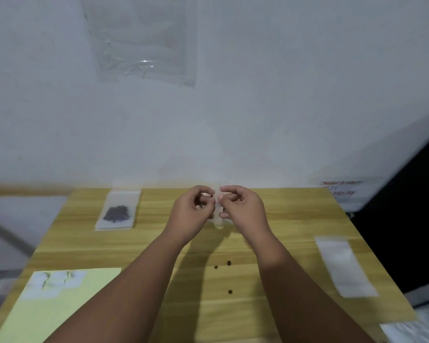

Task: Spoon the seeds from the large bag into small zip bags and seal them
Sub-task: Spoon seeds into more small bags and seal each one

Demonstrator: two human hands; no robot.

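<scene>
- Two hands meet over the middle of the wooden worktop [282, 219], the left hand [192, 210] and the right hand [242, 207] almost knuckle to knuckle.
- Between them hangs the small zip bag [218, 220], upright, with its lower end dangling just below the hands.
- The left fingers [203, 190] are curled in and pinch the bag's left edge; the right fingers [229, 189] are curled the same way and pinch its right edge.
- What's inside that little bag is too blurred to call.
- Back left on the worktop, the large bag [102, 224] lies flat, well apart from the hands, with a dark heap of seeds [117, 213] showing through it.
- Three loose seeds [228, 263] lie scattered on the wood between the forearms.
- Over on the right, a pale strip of empty bags [344, 266] lies near the edge.
- Near left, a yellow-green sheet [60, 310] carries several small white packets [55, 280] at its far end.
- Up on the wall, a clear plastic sheet [144, 40] is stuck flat.
</scene>
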